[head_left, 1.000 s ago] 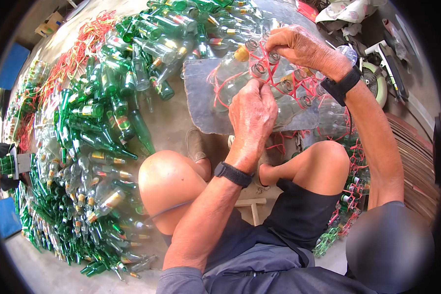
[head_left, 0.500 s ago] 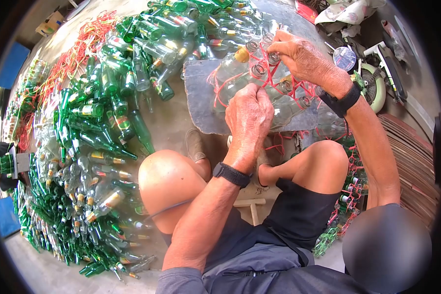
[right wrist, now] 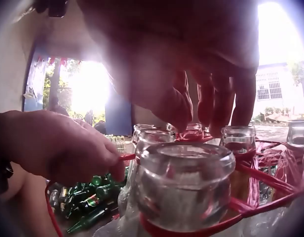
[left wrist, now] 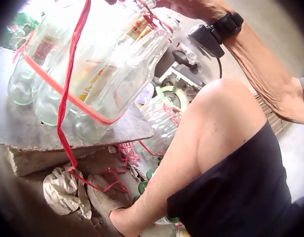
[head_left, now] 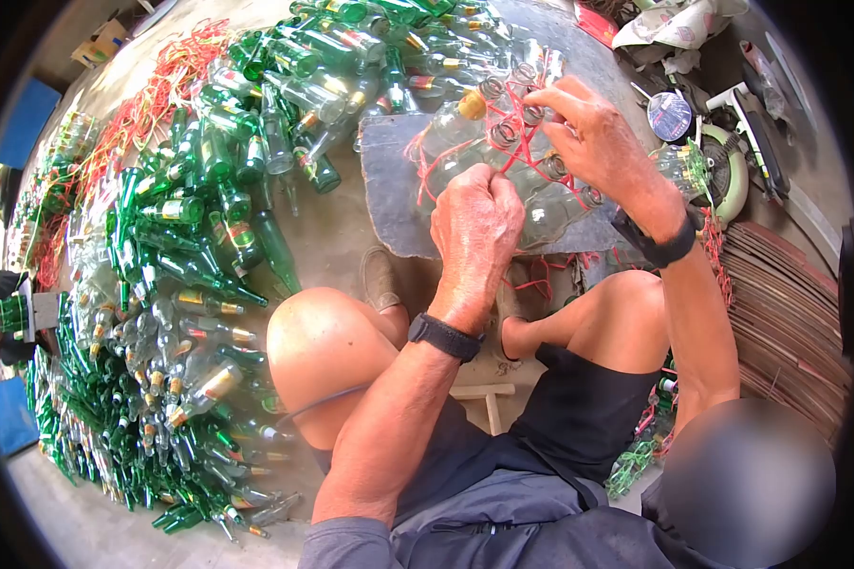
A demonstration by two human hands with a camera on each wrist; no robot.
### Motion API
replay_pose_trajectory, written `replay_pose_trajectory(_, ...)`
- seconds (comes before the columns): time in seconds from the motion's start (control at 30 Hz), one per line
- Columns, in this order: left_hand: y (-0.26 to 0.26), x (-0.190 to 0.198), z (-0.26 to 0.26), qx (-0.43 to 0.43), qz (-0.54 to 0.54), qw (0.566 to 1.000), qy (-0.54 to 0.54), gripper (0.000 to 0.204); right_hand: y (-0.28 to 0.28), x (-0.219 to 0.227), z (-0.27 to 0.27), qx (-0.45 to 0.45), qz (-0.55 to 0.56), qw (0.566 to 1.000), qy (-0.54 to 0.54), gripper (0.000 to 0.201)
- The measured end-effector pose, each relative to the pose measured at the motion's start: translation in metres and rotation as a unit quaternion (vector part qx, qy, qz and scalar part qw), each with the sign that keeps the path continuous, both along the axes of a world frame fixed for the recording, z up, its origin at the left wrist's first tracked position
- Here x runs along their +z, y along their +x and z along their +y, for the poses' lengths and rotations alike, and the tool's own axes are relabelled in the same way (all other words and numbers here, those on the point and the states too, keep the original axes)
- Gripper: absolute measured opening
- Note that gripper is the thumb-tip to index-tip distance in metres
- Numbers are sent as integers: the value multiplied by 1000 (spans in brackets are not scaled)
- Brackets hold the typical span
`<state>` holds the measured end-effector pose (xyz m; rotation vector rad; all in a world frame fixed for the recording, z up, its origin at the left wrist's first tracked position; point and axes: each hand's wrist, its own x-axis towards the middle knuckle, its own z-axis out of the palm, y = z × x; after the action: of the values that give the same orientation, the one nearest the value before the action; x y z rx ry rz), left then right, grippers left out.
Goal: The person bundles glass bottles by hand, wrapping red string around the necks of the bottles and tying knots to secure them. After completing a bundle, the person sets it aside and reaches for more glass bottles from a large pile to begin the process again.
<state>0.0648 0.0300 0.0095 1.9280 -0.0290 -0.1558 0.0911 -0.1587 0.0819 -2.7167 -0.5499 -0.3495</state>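
Note:
A bundle of clear glass bottles (head_left: 546, 216) stands on a grey slab (head_left: 384, 185), with red plastic twine (head_left: 517, 156) laced around the necks. My left hand (head_left: 474, 228) pinches a strand of this twine at the near side of the necks. In the left wrist view a long red strand (left wrist: 67, 94) hangs down past the bottles, and a flat red band (left wrist: 68, 96) circles their bodies. My right hand (head_left: 605, 142) hovers over the far necks, its fingers loosely spread. The right wrist view shows its fingers (right wrist: 223, 103) hanging down among the bottle mouths (right wrist: 186, 158).
Green and clear bottles (head_left: 228, 237) lie in a large heap to the left. Tangled red twine (head_left: 176, 71) is behind them. Stacked brown sheets (head_left: 788, 313) and a wheel (head_left: 726, 175) are on the right. Crumpled paper (left wrist: 65, 192) lies below the slab.
My right hand has drawn back towards the right from the twine at the necks, and its fingers have spread. My left hand has moved slightly left and nearer, pulling the strand tighter.

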Motion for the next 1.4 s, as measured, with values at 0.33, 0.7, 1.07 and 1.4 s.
replay_pose_trajectory(0.33, 3, -11, -3, 20, -37, 995, -94, 22, -54, 12, 14, -21, -56, 991, -116, 29)
replay_pose_trajectory(0.7, 9, -21, 7, 14, -57, 995, -86, 20, -63, -8, 13, -108, 17, 993, -53, 35)
replay_pose_trajectory(1.07, 6, -13, 16, -4, -91, 991, -95, 22, -61, -17, 3, -88, 12, 996, -19, 37)
replay_pose_trajectory(1.4, 7, -10, 18, -27, -66, 994, -85, 23, -82, 0, -15, -60, 26, 995, -71, 33)
